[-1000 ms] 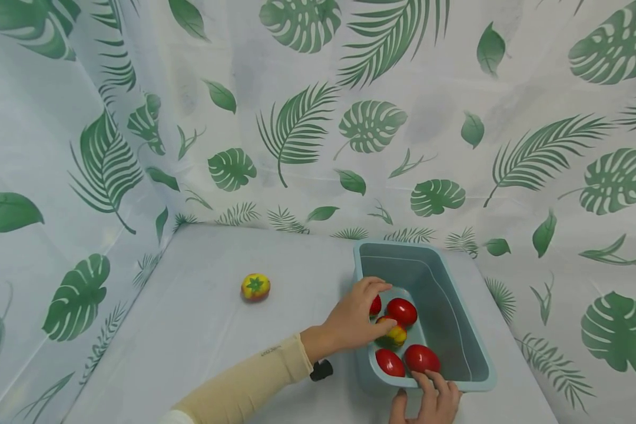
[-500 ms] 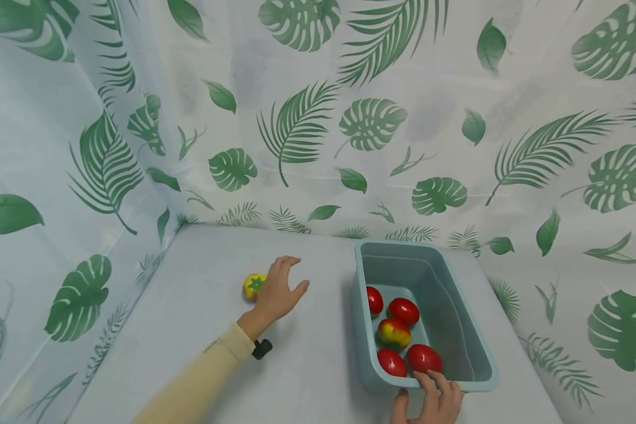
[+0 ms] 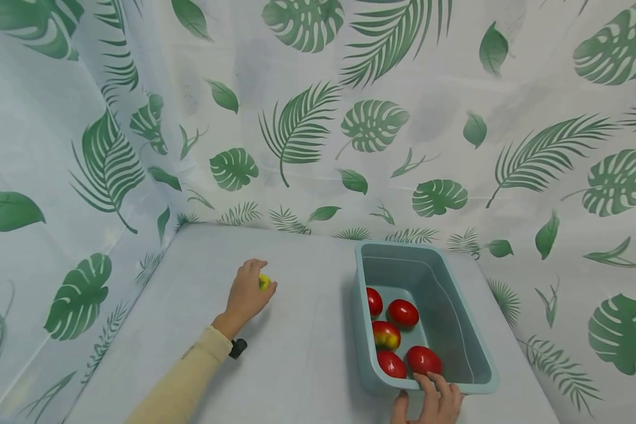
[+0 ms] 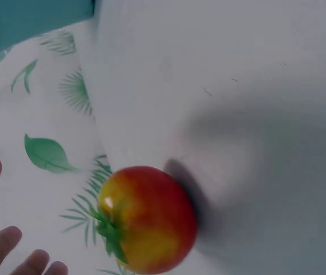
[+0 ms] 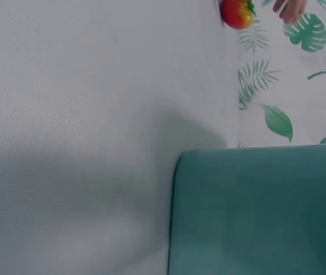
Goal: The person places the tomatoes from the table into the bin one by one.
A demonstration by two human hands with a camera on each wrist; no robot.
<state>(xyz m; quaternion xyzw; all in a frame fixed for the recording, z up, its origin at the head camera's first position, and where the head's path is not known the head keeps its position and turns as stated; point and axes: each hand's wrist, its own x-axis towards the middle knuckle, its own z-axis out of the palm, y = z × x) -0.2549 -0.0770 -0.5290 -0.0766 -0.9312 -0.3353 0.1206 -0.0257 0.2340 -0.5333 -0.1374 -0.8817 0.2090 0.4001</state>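
We are at the pick-up step: our left hand (image 3: 246, 292) has arrived over the yellow-and-red tomato (image 3: 264, 282) at centre-left of the head view, on the bare bench (image 3: 302, 347), well apart from the blue tub (image 3: 421, 253). From the head camera the hand covers most of the fruit, with only a yellow sliver showing at the fingertips. The left wrist view shows the tomato (image 4: 147, 219) lying on the bench, its green calyx turned toward the fingers (image 4: 2, 245), which are spread and not yet around it, so the hand is relaxed and holds nothing.

Our right hand (image 3: 431, 399) rests on the tub's near rim at the lower right of the frame, fingers curled over the edge, steadying it. Five tomatoes (image 3: 403, 312) lie inside.

We judge the next move calls for closing the left fingers round the fruit, gently, since it can roll.
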